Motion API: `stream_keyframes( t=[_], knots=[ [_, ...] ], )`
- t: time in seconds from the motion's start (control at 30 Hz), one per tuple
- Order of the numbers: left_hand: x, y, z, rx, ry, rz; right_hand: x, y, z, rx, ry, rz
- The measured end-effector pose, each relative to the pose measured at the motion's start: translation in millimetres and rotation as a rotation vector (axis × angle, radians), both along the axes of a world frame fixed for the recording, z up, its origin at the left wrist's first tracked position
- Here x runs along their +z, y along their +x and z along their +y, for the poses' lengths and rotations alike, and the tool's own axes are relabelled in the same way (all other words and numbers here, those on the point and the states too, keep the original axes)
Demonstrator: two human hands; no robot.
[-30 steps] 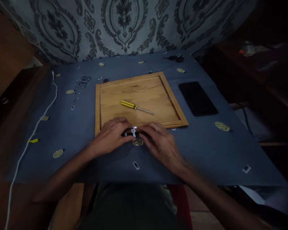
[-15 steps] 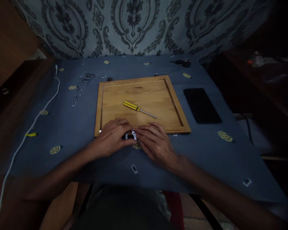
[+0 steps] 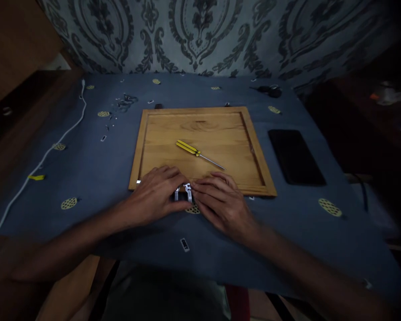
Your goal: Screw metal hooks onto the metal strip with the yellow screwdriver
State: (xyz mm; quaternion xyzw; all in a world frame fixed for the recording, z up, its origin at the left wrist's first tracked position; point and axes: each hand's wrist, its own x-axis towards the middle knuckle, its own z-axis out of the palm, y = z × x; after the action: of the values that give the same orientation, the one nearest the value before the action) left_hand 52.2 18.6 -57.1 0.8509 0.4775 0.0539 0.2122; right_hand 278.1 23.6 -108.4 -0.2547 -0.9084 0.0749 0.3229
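Observation:
My left hand is closed at the near edge of a framed wooden panel, its thumb and fingers around a small metal fitting with shiny silver arms and a dark part. Its exact kind I cannot make out. From the other side, my right hand presses its bunched fingertips against the fitting and the panel's edge. Fingers cover much of the contact. On the panel beyond both hands lies a yellow-handled screwdriver, its shaft pointing to the near right.
A flat black device rests right of the panel. Small loose metal pieces are scattered at the far left. A white cable with a yellow tag runs down the left side. A dark object sits at the back right.
The view has shifted slightly, so the panel appears larger. Both hands keep nearly the same hold, and the fitting's silver arms show a little more between them. The screwdriver stays on the panel.

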Motion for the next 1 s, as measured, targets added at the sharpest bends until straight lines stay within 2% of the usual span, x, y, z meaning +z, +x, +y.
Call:
stream_keyframes(
  t=[0.37, 0.57, 1.0],
  knots=[
    [-6.9, -2.9, -6.7, 0.009, 0.051, -0.055, -5.2, 2.3, 1.3, -0.001, 0.045, -0.039],
    [-8.4, -0.6, -6.4, 0.046, 0.027, -0.045, -5.2, 4.6, 0.5, 0.001, 0.053, -0.051],
    [-2.6, 3.0, -5.9, 0.089, -0.030, -0.054, -3.6, 2.3, -2.0, -0.024, 0.061, -0.019]
  ],
)
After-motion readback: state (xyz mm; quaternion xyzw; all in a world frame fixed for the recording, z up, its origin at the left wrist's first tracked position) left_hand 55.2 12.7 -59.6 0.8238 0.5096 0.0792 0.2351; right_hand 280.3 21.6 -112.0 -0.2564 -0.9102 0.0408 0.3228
